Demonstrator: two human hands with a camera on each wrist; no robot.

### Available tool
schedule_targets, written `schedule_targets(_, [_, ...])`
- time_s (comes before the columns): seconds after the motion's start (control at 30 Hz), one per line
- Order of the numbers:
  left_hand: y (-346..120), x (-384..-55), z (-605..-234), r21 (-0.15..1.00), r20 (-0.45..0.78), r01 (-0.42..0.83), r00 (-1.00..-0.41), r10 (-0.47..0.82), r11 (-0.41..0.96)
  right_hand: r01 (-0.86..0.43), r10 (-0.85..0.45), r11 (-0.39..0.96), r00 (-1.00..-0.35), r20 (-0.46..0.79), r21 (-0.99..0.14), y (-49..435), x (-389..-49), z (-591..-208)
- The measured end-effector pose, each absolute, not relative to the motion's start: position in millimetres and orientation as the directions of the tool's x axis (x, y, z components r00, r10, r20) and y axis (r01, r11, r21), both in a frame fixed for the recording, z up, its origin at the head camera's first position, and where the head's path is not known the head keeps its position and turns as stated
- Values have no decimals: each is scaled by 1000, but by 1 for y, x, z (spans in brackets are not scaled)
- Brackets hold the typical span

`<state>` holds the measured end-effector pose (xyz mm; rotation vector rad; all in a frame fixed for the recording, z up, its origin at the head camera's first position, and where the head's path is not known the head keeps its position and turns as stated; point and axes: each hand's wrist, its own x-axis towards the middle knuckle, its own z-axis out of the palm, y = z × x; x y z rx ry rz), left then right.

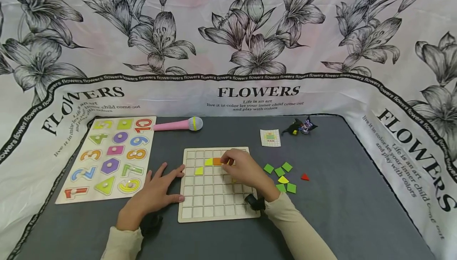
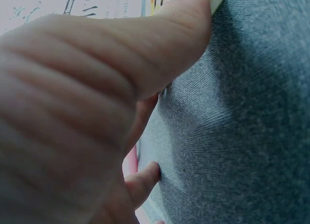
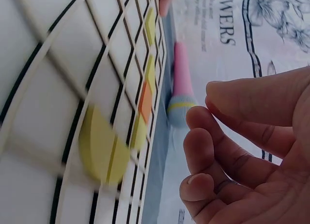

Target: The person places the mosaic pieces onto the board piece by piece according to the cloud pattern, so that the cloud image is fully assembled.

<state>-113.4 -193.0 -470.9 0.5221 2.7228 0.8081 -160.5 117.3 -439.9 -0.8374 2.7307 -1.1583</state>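
A pale wooden grid board (image 1: 203,201) lies in the middle of the dark table. My left hand (image 1: 153,192) rests at its left edge with fingers spread, thumb and fingertips at the rim. My right hand (image 1: 246,171) hovers over the board's upper right part, fingers bent loosely; in the right wrist view nothing shows between thumb and fingertips. Beside these fingertips sits an orange piece (image 1: 217,161), with a yellow piece (image 1: 208,162) on its left and another yellow piece (image 3: 139,132) on its other side. A yellow tile (image 1: 198,171) lies lower left; a larger yellow piece (image 3: 104,146) sits nearer the wrist.
Right of the board lie several green squares (image 1: 291,188), a yellow piece (image 1: 283,179) and a red triangle (image 1: 305,177). Behind them are a pattern card (image 1: 270,137) and a small black-purple object (image 1: 303,126). At left are a number-and-shape board (image 1: 89,165) and a pink toy microphone (image 1: 175,125).
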Motion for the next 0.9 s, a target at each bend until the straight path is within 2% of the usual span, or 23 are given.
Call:
schedule_targets(0.23, [-192,-113,-469,562,-153,249,-906,394,789,-449,-456,577,-870,187,-682,147,-154,-439])
schedule_targets(0.47, [-192,-112,-469,558,-157,249,-905,396,792,-375,-383,592,-910,160,-714,176,-143,-438])
schedule_targets(0.9, [-193,-112,-468,563,-159,251,-902,401,787,-338,-309,653,-936,170,-678,228,-122,-446])
